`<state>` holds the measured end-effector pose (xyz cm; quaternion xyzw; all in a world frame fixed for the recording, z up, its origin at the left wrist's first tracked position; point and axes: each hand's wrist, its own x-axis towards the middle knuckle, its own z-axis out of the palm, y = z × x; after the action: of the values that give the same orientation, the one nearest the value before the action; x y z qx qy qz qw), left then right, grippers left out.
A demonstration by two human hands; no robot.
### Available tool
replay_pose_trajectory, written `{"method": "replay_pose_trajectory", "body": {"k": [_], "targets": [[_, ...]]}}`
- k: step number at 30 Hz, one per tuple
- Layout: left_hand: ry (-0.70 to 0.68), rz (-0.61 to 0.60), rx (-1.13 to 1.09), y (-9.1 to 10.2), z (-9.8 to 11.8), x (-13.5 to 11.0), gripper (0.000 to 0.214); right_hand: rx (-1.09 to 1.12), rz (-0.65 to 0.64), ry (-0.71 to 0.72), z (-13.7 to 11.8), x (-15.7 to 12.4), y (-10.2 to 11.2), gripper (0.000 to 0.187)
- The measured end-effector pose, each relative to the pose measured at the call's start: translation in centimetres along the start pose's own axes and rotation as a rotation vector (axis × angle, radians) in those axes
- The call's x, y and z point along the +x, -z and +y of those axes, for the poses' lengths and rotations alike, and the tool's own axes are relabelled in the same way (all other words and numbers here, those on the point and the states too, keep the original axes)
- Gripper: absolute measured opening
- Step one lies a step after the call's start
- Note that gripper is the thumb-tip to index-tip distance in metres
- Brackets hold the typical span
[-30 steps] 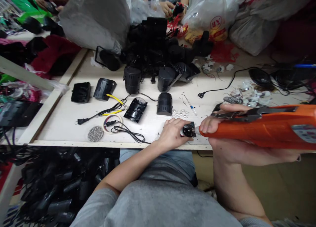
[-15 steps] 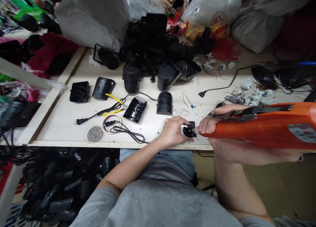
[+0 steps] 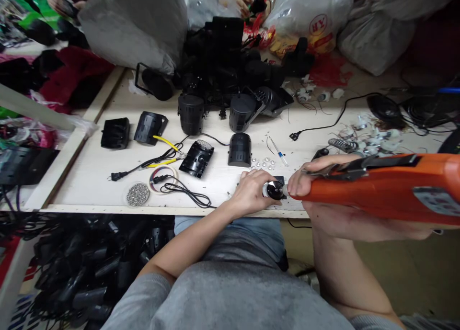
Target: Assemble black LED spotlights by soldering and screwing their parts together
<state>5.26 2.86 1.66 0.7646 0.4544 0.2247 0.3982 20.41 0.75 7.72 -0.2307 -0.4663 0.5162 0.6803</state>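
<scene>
From the head camera, the left hand (image 3: 249, 193) has its fingers together, clamped on a small glossy black fitting (image 3: 275, 191) at the bench's near edge (image 3: 179, 210). The right hand (image 3: 345, 224) wraps around an orange electric screwdriver (image 3: 373, 196), its fingers closed and its nose against that fitting. Small silver screws (image 3: 262, 162) and black cylindrical housings (image 3: 239, 150) lie just beyond.

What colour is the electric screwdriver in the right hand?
The electric screwdriver is orange, clearest in the head view.
</scene>
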Motion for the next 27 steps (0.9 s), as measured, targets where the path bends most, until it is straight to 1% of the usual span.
{"method": "replay_pose_trajectory", "body": {"k": [2, 10, 12, 15, 16, 20, 24, 26, 27], "targets": [[0.002, -0.005, -0.002, 0.04, -0.01, 0.07, 0.048, -0.014, 0.005, 0.062, 0.02, -0.11, 0.04, 0.073], [-0.005, -0.025, 0.02, 0.17, -0.07, -0.02, 0.047, 0.011, -0.041, 0.052, -0.01, -0.12, 0.41, 0.079], [-0.021, -0.021, 0.021, 0.29, 0.0, -0.22, 0.053, 0.006, -0.019, 0.043, -0.14, -0.05, 0.47, 0.08], [-0.059, -0.014, -0.012, 0.45, 0.1, -0.51, 0.069, -0.019, 0.02, 0.017, -0.44, 0.01, 0.36, 0.08], [-0.066, -0.015, -0.02, 0.46, 0.11, -0.58, 0.07, -0.021, 0.033, 0.014, -0.53, 0.01, 0.28, 0.079], [-0.072, 0.005, -0.022, 0.27, 0.04, -0.67, 0.055, -0.001, 0.011, 0.037, -0.49, -0.02, 0.12, 0.075], [-0.08, 0.039, -0.015, 0.04, -0.1, -0.67, 0.052, 0.001, -0.008, 0.053, -0.06, 0.06, 0.38, 0.075], [-0.083, 0.042, -0.007, -0.07, -0.14, -0.68, 0.05, 0.012, 0.005, 0.086, -0.14, 0.12, 0.49, 0.074], [-0.089, 0.042, -0.005, -0.15, -0.14, -0.68, 0.049, 0.008, 0.019, 0.072, -0.33, 0.12, 0.54, 0.073]]}}
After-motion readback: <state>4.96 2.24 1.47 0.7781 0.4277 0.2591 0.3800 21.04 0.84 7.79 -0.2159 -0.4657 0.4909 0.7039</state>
